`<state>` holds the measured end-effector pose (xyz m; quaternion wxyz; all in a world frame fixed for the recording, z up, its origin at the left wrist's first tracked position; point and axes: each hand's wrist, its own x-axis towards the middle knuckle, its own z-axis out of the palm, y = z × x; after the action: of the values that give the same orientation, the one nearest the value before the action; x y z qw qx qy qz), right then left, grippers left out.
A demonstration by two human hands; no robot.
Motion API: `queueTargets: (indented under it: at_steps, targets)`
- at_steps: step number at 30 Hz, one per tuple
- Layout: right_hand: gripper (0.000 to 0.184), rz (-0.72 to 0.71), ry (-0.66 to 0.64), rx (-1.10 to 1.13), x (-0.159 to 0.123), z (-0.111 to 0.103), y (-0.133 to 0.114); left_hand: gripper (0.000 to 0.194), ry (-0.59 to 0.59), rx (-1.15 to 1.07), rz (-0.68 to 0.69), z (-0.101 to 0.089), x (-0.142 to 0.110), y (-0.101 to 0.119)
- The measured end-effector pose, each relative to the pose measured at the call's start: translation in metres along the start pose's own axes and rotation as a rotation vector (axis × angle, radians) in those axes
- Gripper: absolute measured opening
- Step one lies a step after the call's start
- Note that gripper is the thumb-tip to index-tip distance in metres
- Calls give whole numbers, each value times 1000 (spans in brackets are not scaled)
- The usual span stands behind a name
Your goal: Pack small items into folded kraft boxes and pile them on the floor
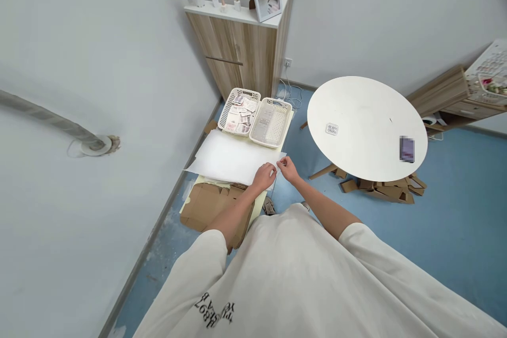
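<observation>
A stack of thin white sheets (229, 156) lies on a low, pale yellow-topped surface (288, 125). My left hand (265, 175) rests over the near right part of the stack, its fingers curled together; whatever is between the fingertips is too small to tell. Beside it, at the right edge of the sheets, my right hand (288, 169) pinches a sheet's corner between thumb and fingers. Just beyond the stack stand two cream plastic baskets: the left basket (224, 111) holds many small printed packets (241, 113), the right basket (285, 111) clear flat plastic pieces (264, 122).
Flattened brown cardboard (209, 206) lies nearest me, left of my legs. To the right stands a round white table (364, 116) with a small clear case (331, 129) and a blurred dark item (407, 149); cardboard pieces (390, 190) lie under it. A wooden cabinet (241, 45) stands behind the baskets.
</observation>
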<state>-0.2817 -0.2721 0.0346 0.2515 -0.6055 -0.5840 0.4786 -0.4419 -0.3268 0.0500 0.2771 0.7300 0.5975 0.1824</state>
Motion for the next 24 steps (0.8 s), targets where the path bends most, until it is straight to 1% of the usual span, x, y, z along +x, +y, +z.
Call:
queueTargets:
  at_steps: [3, 5, 8, 11, 15, 20, 24]
  targets:
    - [19, 21, 110, -65, 4, -25, 1, 17, -18, -66, 126, 8, 8, 25]
    - [22, 18, 156, -93, 6, -49, 6, 20, -37, -96, 182, 15, 18, 41]
    - [31, 23, 251, -119, 8, -91, 18, 27, -63, -106, 212, 27, 38, 63]
    - [39, 46, 320, -135, 13, -138, 33, 30, -112, -88, 211, 39, 62, 83]
    - [37, 70, 384, -117, 28, -196, 63, 31, -166, -40, 205, 61, 95, 104]
    - [38, 128, 410, -58, 62, -262, 105, 36, -232, 36, 182, 95, 145, 133]
    - [39, 148, 417, -5, 95, -317, 132, 39, -285, 110, 128, 124, 194, 165]
